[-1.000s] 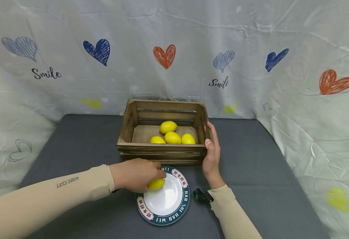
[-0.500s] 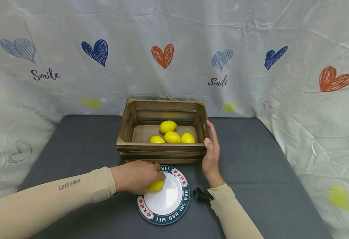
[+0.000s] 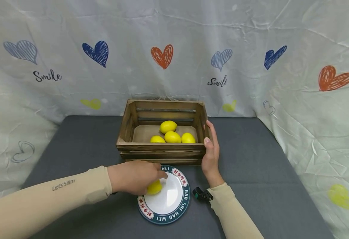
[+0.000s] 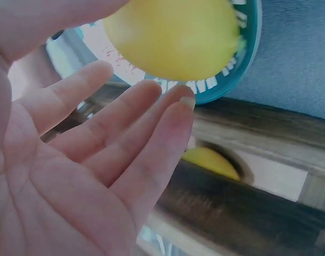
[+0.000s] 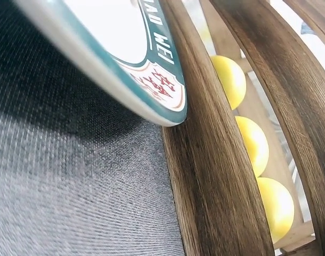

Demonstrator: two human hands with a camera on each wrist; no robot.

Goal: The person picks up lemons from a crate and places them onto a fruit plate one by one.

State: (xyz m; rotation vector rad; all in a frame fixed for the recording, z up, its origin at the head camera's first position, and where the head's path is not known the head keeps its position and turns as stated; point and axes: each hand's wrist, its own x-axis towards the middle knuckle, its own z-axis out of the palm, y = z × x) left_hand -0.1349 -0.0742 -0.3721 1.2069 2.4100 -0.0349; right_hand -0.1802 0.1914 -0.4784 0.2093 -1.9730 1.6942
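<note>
In the head view, my left hand [image 3: 136,177] is over the left side of a white plate [image 3: 165,196] with a dark green lettered rim. A yellow lemon [image 3: 154,188] lies on that plate beneath the fingers. The left wrist view has the fingers [image 4: 136,133] fairly straight, with the lemon [image 4: 173,37] just beyond their tips. My right hand [image 3: 211,157] holds the right end of a brown wooden crate [image 3: 162,155], thumb at the front corner and fingers along the side. Inside the crate are several more lemons [image 3: 172,137].
The plate's far rim [image 5: 168,101] meets the crate's front slat [image 5: 205,160] in the right wrist view. A dark grey cloth [image 3: 252,166] covers the table. Behind the crate hangs a pale curtain [image 3: 186,83] printed with hearts.
The left hand's fingers have loosened from around the lemon, which has shifted slightly toward the near left of the plate. My right hand stays on the crate.
</note>
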